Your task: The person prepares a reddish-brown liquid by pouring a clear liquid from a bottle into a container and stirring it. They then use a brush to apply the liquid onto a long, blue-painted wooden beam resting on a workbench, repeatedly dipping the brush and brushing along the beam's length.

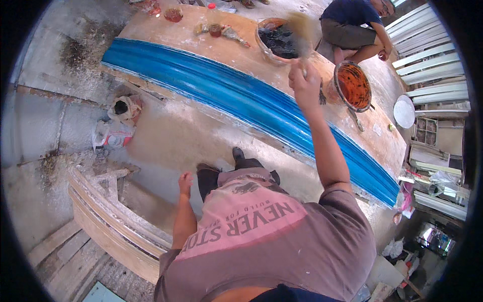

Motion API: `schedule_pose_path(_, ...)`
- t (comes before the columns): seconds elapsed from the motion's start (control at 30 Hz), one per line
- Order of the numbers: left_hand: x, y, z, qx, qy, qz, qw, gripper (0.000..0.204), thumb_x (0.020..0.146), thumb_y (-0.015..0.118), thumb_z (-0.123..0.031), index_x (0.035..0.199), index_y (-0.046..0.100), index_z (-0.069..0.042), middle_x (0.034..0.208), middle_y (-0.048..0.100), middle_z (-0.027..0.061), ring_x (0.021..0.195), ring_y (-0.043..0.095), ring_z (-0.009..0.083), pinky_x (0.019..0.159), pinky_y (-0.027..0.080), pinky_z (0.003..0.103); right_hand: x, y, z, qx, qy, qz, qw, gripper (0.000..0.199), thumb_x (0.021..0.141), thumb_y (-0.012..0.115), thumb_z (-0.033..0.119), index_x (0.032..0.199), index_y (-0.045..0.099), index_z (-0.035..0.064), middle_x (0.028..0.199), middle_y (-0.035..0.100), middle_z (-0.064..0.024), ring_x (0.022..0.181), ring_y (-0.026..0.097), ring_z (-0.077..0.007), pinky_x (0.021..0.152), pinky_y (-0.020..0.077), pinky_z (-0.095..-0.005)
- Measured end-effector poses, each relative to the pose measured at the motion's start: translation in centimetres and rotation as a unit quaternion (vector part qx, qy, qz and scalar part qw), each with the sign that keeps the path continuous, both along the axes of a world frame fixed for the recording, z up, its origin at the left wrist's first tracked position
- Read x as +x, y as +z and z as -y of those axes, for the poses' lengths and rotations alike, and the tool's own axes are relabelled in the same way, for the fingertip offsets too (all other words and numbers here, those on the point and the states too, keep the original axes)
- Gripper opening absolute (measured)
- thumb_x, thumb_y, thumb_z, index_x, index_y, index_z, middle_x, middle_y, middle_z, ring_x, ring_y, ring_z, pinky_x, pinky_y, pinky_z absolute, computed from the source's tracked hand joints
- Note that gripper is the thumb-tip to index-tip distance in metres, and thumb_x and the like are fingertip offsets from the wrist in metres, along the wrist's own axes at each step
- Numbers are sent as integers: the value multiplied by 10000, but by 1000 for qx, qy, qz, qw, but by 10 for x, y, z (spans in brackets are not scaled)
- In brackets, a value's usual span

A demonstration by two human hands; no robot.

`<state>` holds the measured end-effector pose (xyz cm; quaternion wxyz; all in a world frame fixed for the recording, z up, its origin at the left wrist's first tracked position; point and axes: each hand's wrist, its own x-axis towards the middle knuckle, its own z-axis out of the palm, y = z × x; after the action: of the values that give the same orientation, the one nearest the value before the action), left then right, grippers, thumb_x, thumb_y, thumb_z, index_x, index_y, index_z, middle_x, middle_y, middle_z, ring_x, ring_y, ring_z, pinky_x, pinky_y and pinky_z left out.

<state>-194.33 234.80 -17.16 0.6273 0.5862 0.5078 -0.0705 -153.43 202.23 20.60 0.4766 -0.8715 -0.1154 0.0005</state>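
My right hand (305, 85) is closed round the handle of a brush (301, 31). Its pale bristles are blurred and overlap the right rim of a bowl (257, 36) with dark contents. Below runs a long moulded panel (211, 83), glossy blue and ridged, along the near side of the wooden table (166, 31). To the right of my hand stands a bucket (370, 93) smeared inside with orange and black. My left hand (185, 184) hangs low beside my body, fingers curled, with nothing seen in it, apart from the panel.
Jars (173, 14) and a brush (234, 35) lie at the table's far side. Beyond it at the right sits another person (354, 27). A sack (125, 109) is on the floor at left; stacked curved mouldings (113, 226) stand lower left. White strips (427, 55) line the right.
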Motion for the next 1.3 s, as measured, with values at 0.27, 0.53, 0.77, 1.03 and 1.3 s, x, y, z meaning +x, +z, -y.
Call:
schedule_pose_path(0.27, -133, 6, 123, -56, 87, -42, 994, 320, 879, 640, -322, 1132, 604, -128, 1042, 617, 31, 883, 605, 208, 718, 487, 369, -62, 4, 156, -122, 13, 98, 988, 250, 895, 566, 188, 946, 588, -55, 875, 652, -299, 832, 636, -476, 738, 489, -527)
schedule_pose_path(0.53, -189, -24, 240, -36, 108, -33, 993, 326, 886, 635, -378, 1122, 603, -155, 1090, 626, 38, 869, 613, 212, 665, 488, 394, -128, -61, 340, -264, -30, 92, 960, 264, 910, 538, 199, 850, 613, -47, 728, 604, -260, 713, 606, -429, 701, 471, -523)
schedule_pose_path(0.77, -265, -23, 387, -144, -2, -78, 987, 385, 845, 685, -439, 1103, 602, -165, 961, 646, 26, 860, 619, 220, 648, 482, 401, -195, -24, 496, -472, -7, 44, 881, 311, 910, 563, 273, 860, 614, -30, 777, 664, -256, 777, 646, -450, 700, 456, -575)
schedule_pose_path(1.03, -262, 4, 468, -121, 35, -46, 991, 379, 825, 708, -376, 1111, 583, -161, 960, 640, 14, 835, 624, 225, 640, 490, 410, -257, -8, 633, -93, -235, 123, 960, 291, 914, 587, 277, 838, 624, -1, 728, 657, -222, 681, 656, -402, 618, 500, -501)
schedule_pose_path(1.3, -203, 0, 503, -86, -37, -129, 987, 407, 923, 590, -401, 1226, 565, -130, 1122, 633, 69, 966, 629, 264, 826, 482, 433, -326, 40, 773, -297, -299, 57, 905, 215, 876, 589, 253, 883, 612, 40, 811, 656, -255, 796, 640, -464, 716, 516, -533)
